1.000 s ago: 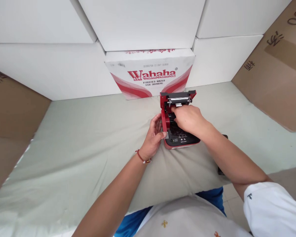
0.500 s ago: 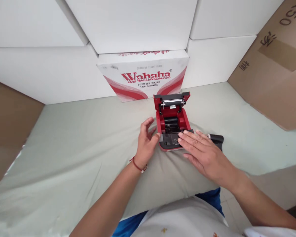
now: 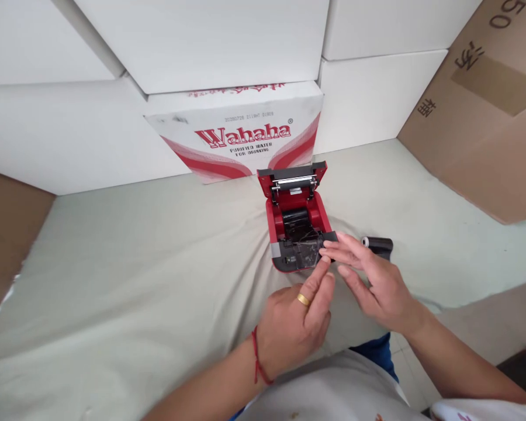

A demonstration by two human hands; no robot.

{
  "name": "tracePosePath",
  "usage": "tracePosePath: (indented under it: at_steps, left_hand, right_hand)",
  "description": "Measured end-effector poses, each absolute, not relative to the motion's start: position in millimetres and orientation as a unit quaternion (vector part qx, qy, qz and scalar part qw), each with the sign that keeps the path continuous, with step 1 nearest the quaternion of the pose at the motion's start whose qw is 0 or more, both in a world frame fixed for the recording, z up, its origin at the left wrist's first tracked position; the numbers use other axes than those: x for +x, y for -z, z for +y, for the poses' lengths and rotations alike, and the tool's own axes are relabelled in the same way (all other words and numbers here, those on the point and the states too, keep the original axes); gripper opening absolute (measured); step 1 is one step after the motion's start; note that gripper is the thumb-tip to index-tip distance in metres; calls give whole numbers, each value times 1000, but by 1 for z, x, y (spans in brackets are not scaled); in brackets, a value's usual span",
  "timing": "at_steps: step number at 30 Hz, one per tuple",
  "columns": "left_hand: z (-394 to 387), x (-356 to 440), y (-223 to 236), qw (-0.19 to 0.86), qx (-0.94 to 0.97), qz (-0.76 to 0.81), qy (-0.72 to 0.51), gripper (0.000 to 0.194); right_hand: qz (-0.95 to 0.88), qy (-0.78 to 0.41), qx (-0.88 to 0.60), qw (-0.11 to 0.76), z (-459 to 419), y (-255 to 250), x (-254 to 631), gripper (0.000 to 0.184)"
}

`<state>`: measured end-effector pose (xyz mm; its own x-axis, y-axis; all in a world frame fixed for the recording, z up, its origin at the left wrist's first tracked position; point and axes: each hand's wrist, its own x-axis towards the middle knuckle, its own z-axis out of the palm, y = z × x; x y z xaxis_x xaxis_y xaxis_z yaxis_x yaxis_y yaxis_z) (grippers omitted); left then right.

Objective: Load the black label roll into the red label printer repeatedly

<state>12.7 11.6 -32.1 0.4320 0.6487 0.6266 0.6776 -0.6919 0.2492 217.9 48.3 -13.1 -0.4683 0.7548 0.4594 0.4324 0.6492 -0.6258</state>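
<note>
A small red printer [image 3: 275,217] stands on the pale cloth with its lid tipped back open and a black roll inside. A thin dark see-through film [image 3: 304,250] lies across its black front panel. My right hand [image 3: 374,286] pinches the film's right edge with its fingertips. My left hand [image 3: 291,327], with a gold ring and a red wrist cord, reaches up from below, and its fingertips meet the film's near corner beside my right fingers. A second black roll [image 3: 379,246] lies on the cloth just right of my right hand.
The pale cloth [image 3: 135,280] covers the work surface. A Wahaha water carton [image 3: 236,137] stands right behind the printer among stacked white boxes [image 3: 201,41]. Brown cardboard boxes [image 3: 486,111] close off the right side, and another stands at the left edge.
My right hand came out of the printer and drew back to its front edge. My left hand left the printer's left side and moved to the front. The view shifted right.
</note>
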Motion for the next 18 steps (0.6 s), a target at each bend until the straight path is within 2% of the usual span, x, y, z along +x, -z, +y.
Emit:
tracePosePath:
  at_steps: [4,6,8,10,13,18]
  left_hand:
    - [11,12,30,44,-863,-399,307,31]
    - [10,13,28,44,-862,-410,296,31]
    - [9,15,29,38,-861,-414,293,34]
    - [8,17,30,38,-862,-414,290,36]
    - [7,19,33,44,-861,-417,288,36]
    - [8,19,34,42,-860,-415,295,35]
  right_hand:
    - [-796,-308,-403,330,66,-5,224,53]
    - [-780,-305,-429,338,86,-18,223,41]
    - [-775,-246,-438,385,113,-31,216,38]
    - [-791,-155,-424,412,142,-41,204,42]
    - [-841,-63,-401,357,175,-50,185,47]
    - [-885,-28,-376,274,166,-54,179,38]
